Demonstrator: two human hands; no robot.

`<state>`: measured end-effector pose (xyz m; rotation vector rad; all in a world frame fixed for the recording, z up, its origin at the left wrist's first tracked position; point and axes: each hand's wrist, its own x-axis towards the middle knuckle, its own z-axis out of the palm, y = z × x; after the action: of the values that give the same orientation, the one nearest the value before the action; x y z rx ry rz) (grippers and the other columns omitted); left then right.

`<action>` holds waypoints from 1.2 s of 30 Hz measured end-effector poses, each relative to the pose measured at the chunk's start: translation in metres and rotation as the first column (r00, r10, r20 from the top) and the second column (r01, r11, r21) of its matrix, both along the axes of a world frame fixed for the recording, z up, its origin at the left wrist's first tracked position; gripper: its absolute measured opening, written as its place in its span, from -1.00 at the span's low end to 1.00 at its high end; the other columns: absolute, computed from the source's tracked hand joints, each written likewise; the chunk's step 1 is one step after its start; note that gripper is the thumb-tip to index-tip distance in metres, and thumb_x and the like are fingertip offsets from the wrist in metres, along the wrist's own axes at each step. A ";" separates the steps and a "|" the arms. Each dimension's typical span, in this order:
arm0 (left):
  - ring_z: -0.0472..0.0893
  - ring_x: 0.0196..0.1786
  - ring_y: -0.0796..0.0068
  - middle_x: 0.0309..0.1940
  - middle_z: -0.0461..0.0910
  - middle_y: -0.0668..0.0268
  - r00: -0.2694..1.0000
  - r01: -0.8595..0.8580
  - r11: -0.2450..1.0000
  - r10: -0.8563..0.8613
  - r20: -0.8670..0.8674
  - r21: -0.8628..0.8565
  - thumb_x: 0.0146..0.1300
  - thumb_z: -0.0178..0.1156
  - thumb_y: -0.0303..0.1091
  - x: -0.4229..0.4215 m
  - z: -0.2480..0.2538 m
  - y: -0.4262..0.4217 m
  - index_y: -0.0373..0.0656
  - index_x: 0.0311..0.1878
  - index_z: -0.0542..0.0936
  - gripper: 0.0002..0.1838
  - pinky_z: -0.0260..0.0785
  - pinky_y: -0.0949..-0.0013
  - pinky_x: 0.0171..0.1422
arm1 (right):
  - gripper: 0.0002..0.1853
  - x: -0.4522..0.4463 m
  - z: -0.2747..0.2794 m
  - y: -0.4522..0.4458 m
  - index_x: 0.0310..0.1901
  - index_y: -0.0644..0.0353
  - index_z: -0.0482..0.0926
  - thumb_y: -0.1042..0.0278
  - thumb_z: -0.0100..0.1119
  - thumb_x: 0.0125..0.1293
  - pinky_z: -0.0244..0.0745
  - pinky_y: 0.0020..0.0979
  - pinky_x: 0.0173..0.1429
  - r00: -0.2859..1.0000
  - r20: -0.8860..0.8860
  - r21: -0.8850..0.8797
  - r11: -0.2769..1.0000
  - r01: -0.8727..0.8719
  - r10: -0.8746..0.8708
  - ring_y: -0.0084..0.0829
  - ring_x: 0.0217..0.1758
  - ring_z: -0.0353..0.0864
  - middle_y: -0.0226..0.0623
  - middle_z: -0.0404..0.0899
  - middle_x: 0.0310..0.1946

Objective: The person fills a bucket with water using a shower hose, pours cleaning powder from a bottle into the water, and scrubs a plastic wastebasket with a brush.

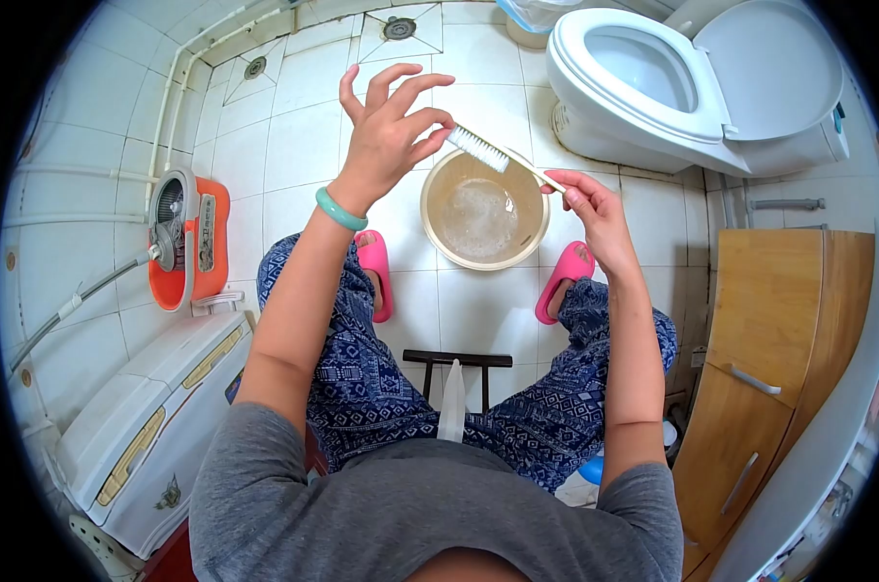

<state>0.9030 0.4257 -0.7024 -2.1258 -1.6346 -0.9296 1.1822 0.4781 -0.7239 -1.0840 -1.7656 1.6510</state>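
A white-bristled brush (480, 147) with a pale, slim handle slants between my two hands, above a beige basin (438, 242). My left hand (386, 131), with a green bangle at the wrist, pinches the tip of the brush head between thumb and forefinger; its other fingers are spread. The handle's far end is gripped by my right hand (595, 213), fingers closed round it. The bristles face down toward the basin. Cloudy, foamy water (480, 218) lies in the basin, which stands on the tiled floor between my feet.
A toilet (595, 136) with its lid raised stands at the upper right. On the left are an orange mop bucket (211, 247) with a mop in it and a white appliance (153, 427). A wooden cabinet (760, 339) is on the right. Pink slippers (379, 276) flank the basin.
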 end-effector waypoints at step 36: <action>0.31 0.24 0.44 0.02 0.54 0.66 0.998 -0.060 0.998 0.060 -0.002 0.037 -0.08 0.36 -0.29 0.002 -0.007 0.002 0.10 -0.52 0.56 -0.88 -0.35 -0.09 0.41 | -0.72 -0.001 -0.001 0.000 0.01 0.30 0.56 0.48 -0.06 0.35 0.35 -0.54 -0.04 0.999 -0.011 -0.038 0.999 0.035 -0.035 -0.61 -0.26 0.41 -0.35 0.66 -0.25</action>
<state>0.9053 0.4279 -0.7090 -2.0417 -1.6576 -0.9303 1.1815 0.4777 -0.7251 -1.1132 -1.7050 1.6723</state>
